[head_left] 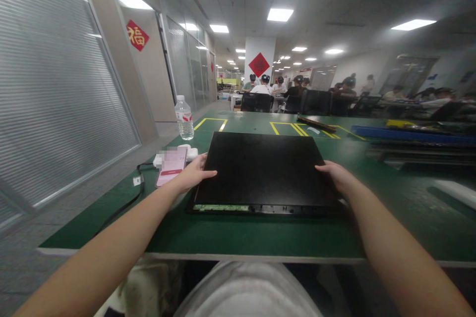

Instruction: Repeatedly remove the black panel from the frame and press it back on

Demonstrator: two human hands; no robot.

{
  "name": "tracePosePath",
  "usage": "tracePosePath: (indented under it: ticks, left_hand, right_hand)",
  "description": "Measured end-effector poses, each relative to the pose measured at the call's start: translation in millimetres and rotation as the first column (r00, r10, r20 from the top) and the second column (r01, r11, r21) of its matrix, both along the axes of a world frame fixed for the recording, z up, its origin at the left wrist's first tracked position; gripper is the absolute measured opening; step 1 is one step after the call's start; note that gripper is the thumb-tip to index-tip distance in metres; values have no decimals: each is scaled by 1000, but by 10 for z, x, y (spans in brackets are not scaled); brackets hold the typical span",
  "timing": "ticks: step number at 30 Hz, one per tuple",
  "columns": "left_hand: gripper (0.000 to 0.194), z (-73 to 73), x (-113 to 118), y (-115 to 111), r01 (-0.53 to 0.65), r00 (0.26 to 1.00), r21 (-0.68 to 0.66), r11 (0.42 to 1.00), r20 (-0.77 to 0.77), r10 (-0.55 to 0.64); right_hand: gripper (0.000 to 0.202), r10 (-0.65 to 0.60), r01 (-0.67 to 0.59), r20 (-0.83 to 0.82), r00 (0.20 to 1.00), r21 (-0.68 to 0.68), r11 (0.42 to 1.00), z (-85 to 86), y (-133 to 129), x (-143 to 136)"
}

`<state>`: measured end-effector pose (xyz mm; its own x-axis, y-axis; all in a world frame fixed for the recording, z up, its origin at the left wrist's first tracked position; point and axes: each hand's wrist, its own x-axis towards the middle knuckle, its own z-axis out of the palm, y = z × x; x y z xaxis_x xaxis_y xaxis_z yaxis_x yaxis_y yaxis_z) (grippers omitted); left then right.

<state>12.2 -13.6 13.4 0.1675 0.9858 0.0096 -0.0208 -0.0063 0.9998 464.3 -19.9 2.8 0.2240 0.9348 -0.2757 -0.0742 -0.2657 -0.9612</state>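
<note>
Crosswise, a black panel (264, 168) is grasped at opposite short sides by the left hand (190, 174) and right hand (337, 176). Its long axis is spanned between them.

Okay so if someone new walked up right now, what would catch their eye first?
Probably the big black panel in the middle of the green table, gripped at its sides by the left hand and right hand. Next, the red diamond sign on the pillar behind, then the bottle at the table's left.
</note>
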Motion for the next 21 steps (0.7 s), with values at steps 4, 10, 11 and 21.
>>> tracePosePath:
  ticks: [4, 10, 11, 21]
  left_hand:
    - [66, -23, -6, 13, -22, 1000, 2, 1000, -1, 22]
    - [65, -29, -5, 17, -32, 999, 5, 999, -2, 32]
    - [65, -27, -7, 18, -30, 1000, 3, 1000, -2, 30]
    - [72, -98, -60, 83, -30, 999, 32, 999, -29, 31]
  right_hand:
    - [37, -15, 15, 8, 1000, -3, 1000, 28, -16, -29]
    - [42, -18, 18, 11, 1000, -17, 1000, 21, -9, -36]
    - [43, -17, 17, 13, 1000, -15, 1000, 11, -1, -31]
    - [33, -23, 23, 4, 1000, -2, 1000, -41, 25, -8]
